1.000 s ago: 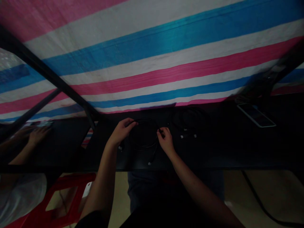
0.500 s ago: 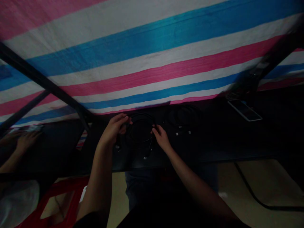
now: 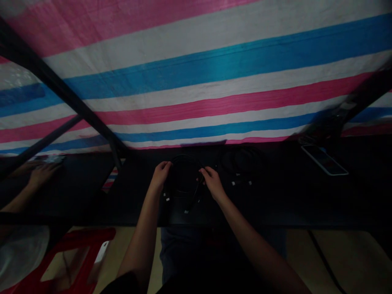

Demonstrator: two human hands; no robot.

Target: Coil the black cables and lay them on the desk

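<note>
Between my hands is a coiled black cable [image 3: 183, 192], resting on or just above the black table [image 3: 284, 204]; the dim light hides which. My left hand [image 3: 161, 173] pinches the left side of the coil, and my right hand [image 3: 212, 181] grips its right side. Small pale connectors [image 3: 186, 211] show at the cable's near ends, below the loop. To the right of my right hand lie other black coiled cables [image 3: 241, 161] with light-coloured plug tips.
A phone [image 3: 325, 160] lies at the right. Striped sheeting [image 3: 196, 98] hangs behind the table, with a dark metal frame bar [image 3: 70, 96] at the left. Another person's hand [image 3: 43, 174] is at the far left. A red stool [image 3: 76, 261] stands below.
My left hand has moved from the top of the coil down onto its left side, fingers now closed there. My right hand stays on the right side. The view has tilted slightly.
</note>
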